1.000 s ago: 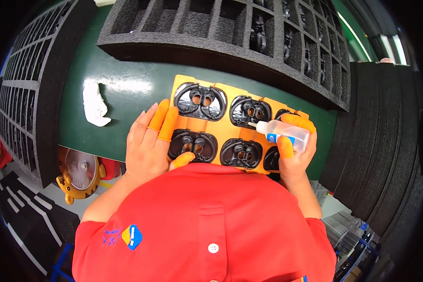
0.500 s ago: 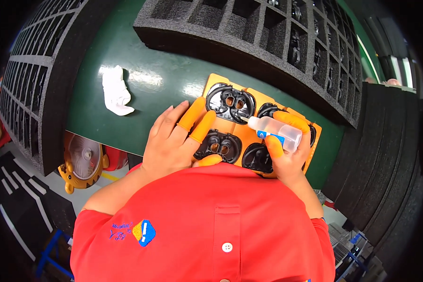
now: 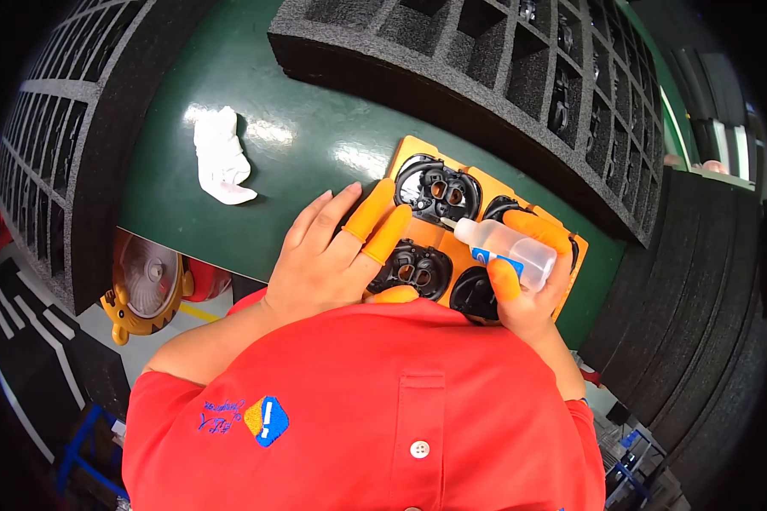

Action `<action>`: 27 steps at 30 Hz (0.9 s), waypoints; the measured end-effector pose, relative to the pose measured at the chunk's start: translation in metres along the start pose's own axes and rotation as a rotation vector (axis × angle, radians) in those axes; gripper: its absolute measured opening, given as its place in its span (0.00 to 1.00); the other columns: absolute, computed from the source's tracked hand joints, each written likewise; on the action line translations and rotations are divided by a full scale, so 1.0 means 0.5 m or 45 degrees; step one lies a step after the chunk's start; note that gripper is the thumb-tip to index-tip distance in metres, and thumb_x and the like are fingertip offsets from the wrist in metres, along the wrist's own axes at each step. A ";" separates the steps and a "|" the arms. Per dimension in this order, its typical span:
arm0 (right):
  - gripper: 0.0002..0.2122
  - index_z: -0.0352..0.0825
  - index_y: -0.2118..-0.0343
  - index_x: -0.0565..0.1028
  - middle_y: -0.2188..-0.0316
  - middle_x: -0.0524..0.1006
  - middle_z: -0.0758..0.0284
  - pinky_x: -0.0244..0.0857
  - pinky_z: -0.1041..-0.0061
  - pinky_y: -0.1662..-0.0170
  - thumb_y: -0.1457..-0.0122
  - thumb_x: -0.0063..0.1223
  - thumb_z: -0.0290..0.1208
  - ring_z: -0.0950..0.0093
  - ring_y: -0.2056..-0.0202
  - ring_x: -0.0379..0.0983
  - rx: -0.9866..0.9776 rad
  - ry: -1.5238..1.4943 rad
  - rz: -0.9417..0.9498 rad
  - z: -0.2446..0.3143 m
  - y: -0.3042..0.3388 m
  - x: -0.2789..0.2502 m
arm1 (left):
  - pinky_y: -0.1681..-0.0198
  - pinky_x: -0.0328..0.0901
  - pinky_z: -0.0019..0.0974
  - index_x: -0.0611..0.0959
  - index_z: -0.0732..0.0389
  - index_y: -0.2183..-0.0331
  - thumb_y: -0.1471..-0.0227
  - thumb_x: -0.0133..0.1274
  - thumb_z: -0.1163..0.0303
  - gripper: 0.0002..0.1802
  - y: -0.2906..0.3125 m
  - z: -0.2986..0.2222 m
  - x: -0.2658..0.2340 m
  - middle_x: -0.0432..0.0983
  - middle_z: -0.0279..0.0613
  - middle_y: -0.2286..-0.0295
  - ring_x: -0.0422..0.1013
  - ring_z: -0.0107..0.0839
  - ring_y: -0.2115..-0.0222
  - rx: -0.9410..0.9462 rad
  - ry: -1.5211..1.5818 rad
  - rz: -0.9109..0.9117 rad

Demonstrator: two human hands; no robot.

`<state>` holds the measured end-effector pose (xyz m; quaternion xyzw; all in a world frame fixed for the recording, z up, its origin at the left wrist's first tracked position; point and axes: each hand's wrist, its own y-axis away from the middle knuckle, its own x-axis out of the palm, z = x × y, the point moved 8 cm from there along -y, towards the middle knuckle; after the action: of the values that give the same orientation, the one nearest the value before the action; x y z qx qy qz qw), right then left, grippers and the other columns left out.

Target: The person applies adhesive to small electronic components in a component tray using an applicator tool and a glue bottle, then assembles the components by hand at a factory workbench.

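My right hand, orange covers on its thumb and a finger, grips a clear squeeze bottle with a blue label. The bottle lies tilted, its narrow tip by the lower edge of a black moulded part with two round openings; whether it touches is unclear. That part sits in the upper left of an orange tray. Below it is a similar black part, and two more, partly hidden, lie to the right. My left hand rests with fingers apart at the tray's left side, orange covers on several fingertips.
A crumpled white cloth lies on the green table. Dark foam trays with compartments stand behind and at the left, several holding black parts. A tiger-shaped fan stands below the table's left edge.
The bottle tip has shifted slightly left along the lower edge of the upper left part. My left hand stays by the tray. The whole view has moved a little.
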<state>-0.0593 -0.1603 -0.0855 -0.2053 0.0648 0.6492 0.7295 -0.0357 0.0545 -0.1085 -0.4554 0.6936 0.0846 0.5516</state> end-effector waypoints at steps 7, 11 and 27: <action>0.26 0.28 0.48 0.71 0.56 0.78 0.59 0.72 0.73 0.52 0.48 0.72 0.27 0.71 0.56 0.78 -0.135 0.096 0.062 0.012 -0.020 0.019 | 0.40 0.62 0.53 0.81 0.57 0.47 0.45 0.53 0.41 0.35 0.000 0.001 -0.002 0.71 0.44 0.45 0.65 0.48 0.43 -0.020 0.030 0.016; 0.27 0.29 0.47 0.68 0.57 0.78 0.60 0.73 0.73 0.53 0.45 0.69 0.32 0.72 0.57 0.78 -0.012 -0.241 -0.097 0.004 0.001 -0.008 | 0.39 0.62 0.54 0.80 0.60 0.46 0.45 0.53 0.42 0.36 0.001 -0.001 -0.004 0.71 0.46 0.44 0.65 0.49 0.43 0.003 -0.001 0.015; 0.20 0.29 0.52 0.69 0.62 0.80 0.61 0.73 0.76 0.58 0.44 0.65 0.26 0.74 0.62 0.79 0.128 -0.314 0.078 0.018 0.026 0.037 | 0.40 0.59 0.58 0.83 0.66 0.54 0.55 0.64 0.45 0.36 0.007 -0.006 -0.004 0.72 0.53 0.52 0.64 0.54 0.43 0.047 0.063 0.045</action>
<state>-0.0707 -0.1391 -0.0868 -0.0850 0.0132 0.6874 0.7211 -0.0402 0.0558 -0.1071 -0.4347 0.7165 0.0701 0.5410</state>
